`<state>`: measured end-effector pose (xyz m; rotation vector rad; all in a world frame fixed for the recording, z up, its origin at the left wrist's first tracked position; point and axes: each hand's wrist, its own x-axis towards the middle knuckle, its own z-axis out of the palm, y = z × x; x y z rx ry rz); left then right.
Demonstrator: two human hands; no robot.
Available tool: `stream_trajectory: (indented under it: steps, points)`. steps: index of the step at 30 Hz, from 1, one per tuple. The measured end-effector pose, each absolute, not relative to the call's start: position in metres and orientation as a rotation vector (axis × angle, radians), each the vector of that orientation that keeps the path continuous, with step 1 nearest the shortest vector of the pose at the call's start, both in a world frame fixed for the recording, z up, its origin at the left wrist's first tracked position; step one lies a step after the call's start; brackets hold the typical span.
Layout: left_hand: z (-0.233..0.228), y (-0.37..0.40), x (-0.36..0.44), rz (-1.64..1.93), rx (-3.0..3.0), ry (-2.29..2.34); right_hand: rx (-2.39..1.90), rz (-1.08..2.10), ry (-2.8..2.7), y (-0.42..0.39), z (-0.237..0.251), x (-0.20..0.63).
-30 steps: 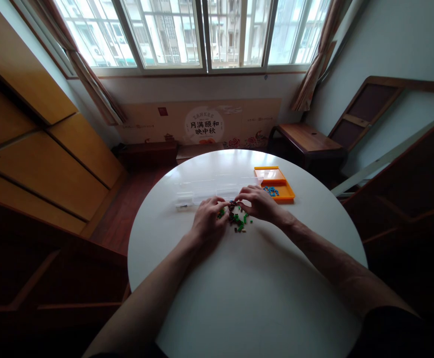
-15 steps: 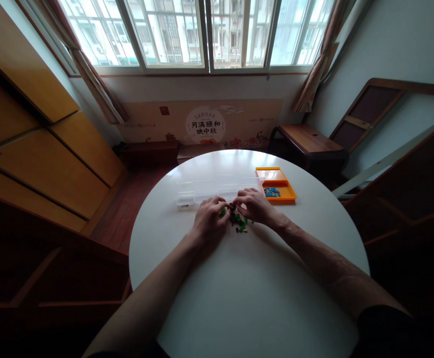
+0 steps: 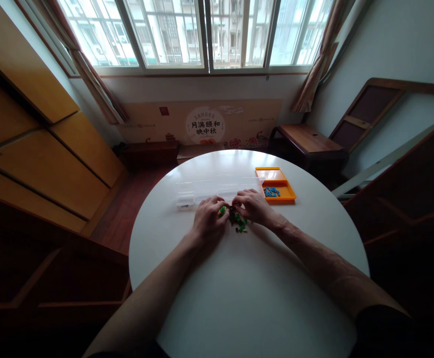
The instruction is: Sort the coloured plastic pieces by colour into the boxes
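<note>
Green and dark little pieces (image 3: 240,223) lie in a loose heap in the head view, just under and between the fingertips of the left hand (image 3: 211,218) and the right hand (image 3: 254,206). A few of them spill toward the wearer, below the gap between the two hands. The left hand comes in with its fingers bent and its thumb near the heap's left edge, perhaps to steady or fence in the pieces. The right hand bends inward from the other side, thumb and fingers drawn close, so that both sets of fingertips nearly meet over a dark bit. Whether either hand is clamped on that bit, or merely touches it, I cannot tell at this size. Just beyond both hands lies a clear plastic case (image 3: 202,191) on the white desk (image 3: 246,288); its front edge passes behind the fingers, and contact there is unclear. Beyond the right hand and to its right sits an orange tray (image 3: 289,191), with blue pieces (image 3: 272,192) gathered in its nearer part, likely to keep that colour apart from the mixed heap. The heap's central spot probably suits fine two-handed fingering, since both forearms reach it equally from the desk's near side.
</note>
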<state>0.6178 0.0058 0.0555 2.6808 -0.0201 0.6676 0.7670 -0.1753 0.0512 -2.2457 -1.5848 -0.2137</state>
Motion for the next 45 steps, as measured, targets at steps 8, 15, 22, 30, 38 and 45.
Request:
stream_trajectory:
  steps: [8,15,22,30,38,45]
  points:
    - [0.059,0.010,0.616,0.669,2.679,-0.032,-2.230,-0.186,-1.605,-0.175,0.051,0.768]
    - [0.056,0.011,0.618,0.670,2.682,-0.032,-2.229,-0.184,-1.651,-0.181,0.054,0.769]
    - [0.057,0.011,0.618,0.681,2.673,-0.026,-2.214,-0.258,-1.669,-0.180,0.052,0.766]
    - [0.061,0.019,0.616,0.663,2.682,0.011,-2.083,-0.502,-1.269,-0.216,0.055,0.785]
    - [0.079,0.045,0.606,0.580,2.624,-0.092,-2.255,-0.605,-0.836,-0.274,0.042,0.837]
    - [0.084,0.066,0.599,0.260,2.560,-0.225,-2.122,-0.521,-1.063,-0.271,0.051,0.806]
